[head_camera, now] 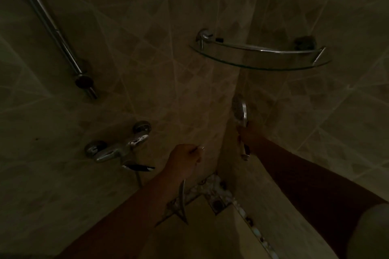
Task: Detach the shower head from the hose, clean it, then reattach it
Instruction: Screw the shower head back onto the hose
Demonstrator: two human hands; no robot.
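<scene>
Both hands reach into a dim tiled shower corner. Right hand (249, 136) grips the handle of the shower head (242, 111), held upright near the corner, below the glass corner shelf (261, 63). Left hand (185, 162) has its fingers curled; whether it pinches the hose cannot be told. A metal hose end (182, 197) shows beneath its wrist. Mixer tap (117, 147) and slide rail (52, 27) lie to the left.
</scene>
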